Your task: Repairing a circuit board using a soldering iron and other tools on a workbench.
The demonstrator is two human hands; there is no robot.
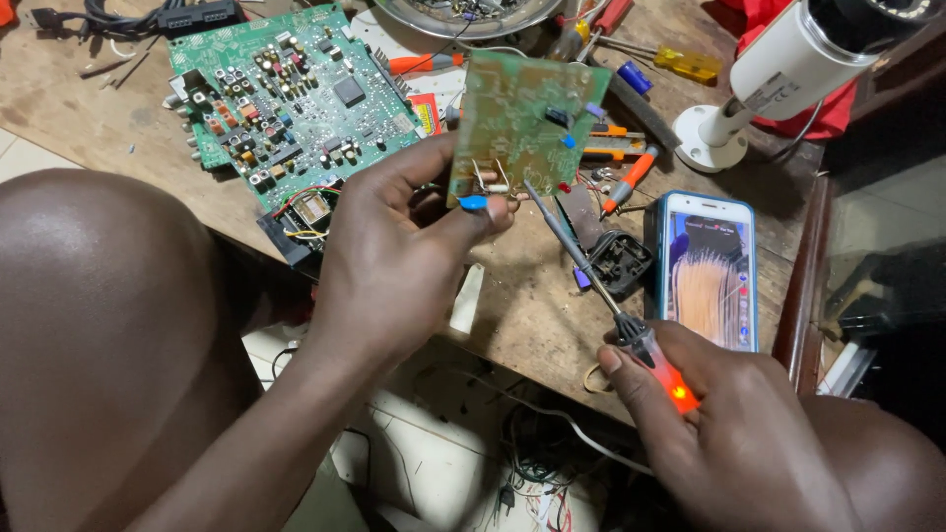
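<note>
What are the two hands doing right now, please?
Left hand: closed on the small green circuit board.
Right hand: closed on the soldering iron, tip at the board.

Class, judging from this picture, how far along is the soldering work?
Done: the soldering iron glows orange at its handle, so it appears powered. In hand: the left hand holds the small green board; the right hand brings the tip to its lower edge. Left: finished joints cannot be judged.

I see a worn wooden workbench (532, 315) filling the upper frame; pale floor tiles (434, 463) with tangled cables (537, 458) lie lower centre.
</note>
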